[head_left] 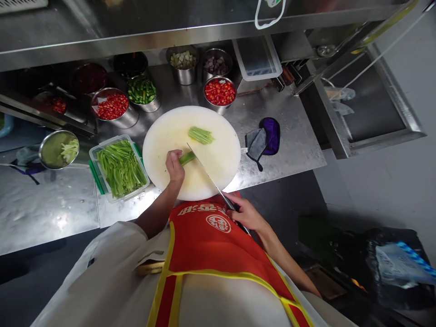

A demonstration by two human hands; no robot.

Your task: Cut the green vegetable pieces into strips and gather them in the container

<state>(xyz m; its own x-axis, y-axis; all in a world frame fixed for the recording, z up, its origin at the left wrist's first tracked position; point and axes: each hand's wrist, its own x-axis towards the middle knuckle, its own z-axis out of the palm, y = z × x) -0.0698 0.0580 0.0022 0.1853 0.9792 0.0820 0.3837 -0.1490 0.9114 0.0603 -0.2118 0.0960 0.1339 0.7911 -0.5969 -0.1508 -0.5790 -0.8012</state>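
On a round white cutting board (pixel 218 172), my left hand (pixel 175 166) is closed around a green vegetable stalk (pixel 187 158) that looks like celery. My right hand (pixel 248 212) grips the dark handle of a kitchen knife (pixel 209 177) at the board's near edge. The blade points away and to the left, seen almost edge-on, with its front part at the stalk's right end. Whether it touches the stalk is hard to tell. Beyond the blade lies a small bundle of pale green sticks (pixel 200 135). A clear tub (pixel 147 178) of green strips stands left of the board.
Metal pots of chopped red chillies (pixel 220 92), green chillies (pixel 142 91) and diced vegetables (pixel 183 60) line the back. At the left is a bowl (pixel 46 156) with pale shreds. A purple and grey pouch (pixel 270 136) lies right of the board. A steel shelf (pixel 143 41) overhangs the counter.
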